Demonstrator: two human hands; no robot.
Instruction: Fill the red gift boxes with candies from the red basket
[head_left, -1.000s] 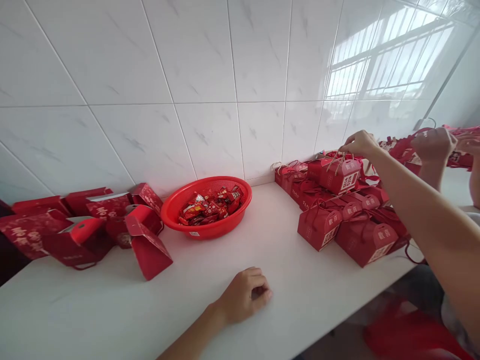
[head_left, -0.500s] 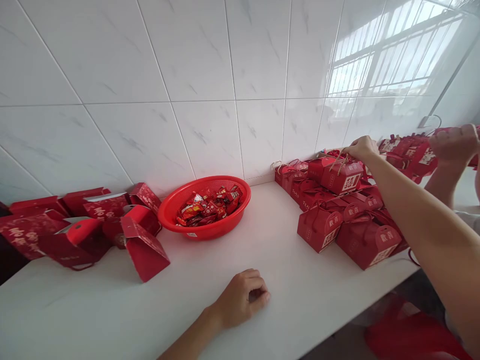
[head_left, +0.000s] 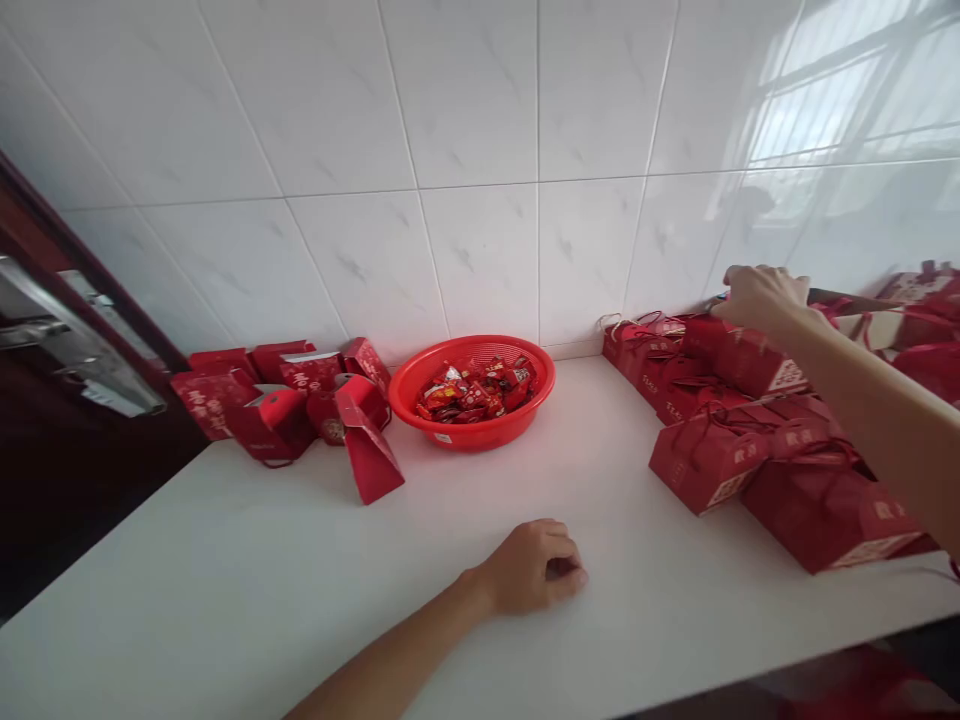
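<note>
My left hand [head_left: 534, 568] rests on the white table, its fingers loosely curled and nothing visible in them. At the right, my right hand [head_left: 765, 295] is over the back of a cluster of closed red gift boxes. Just below it is one red box [head_left: 761, 360] on top of the others. The fingers bend downward, and whether they hold a cord is hidden. A red plastic basket [head_left: 480, 435] of red-wrapped sweets [head_left: 472, 393] stands near the wall.
Several open red boxes [head_left: 274, 425] stand at the left, one red box [head_left: 369, 450] nearest the basket. More red packages [head_left: 930, 290] lie at the far right. Tiled wall [head_left: 480, 240] runs behind the white table [head_left: 247, 560]. A dark door [head_left: 45, 430] is at the left.
The view has turned left. My right hand no longer shows the gold cords hanging beneath it. The other person's hands have left the view. My left hand keeps its curled pose.
</note>
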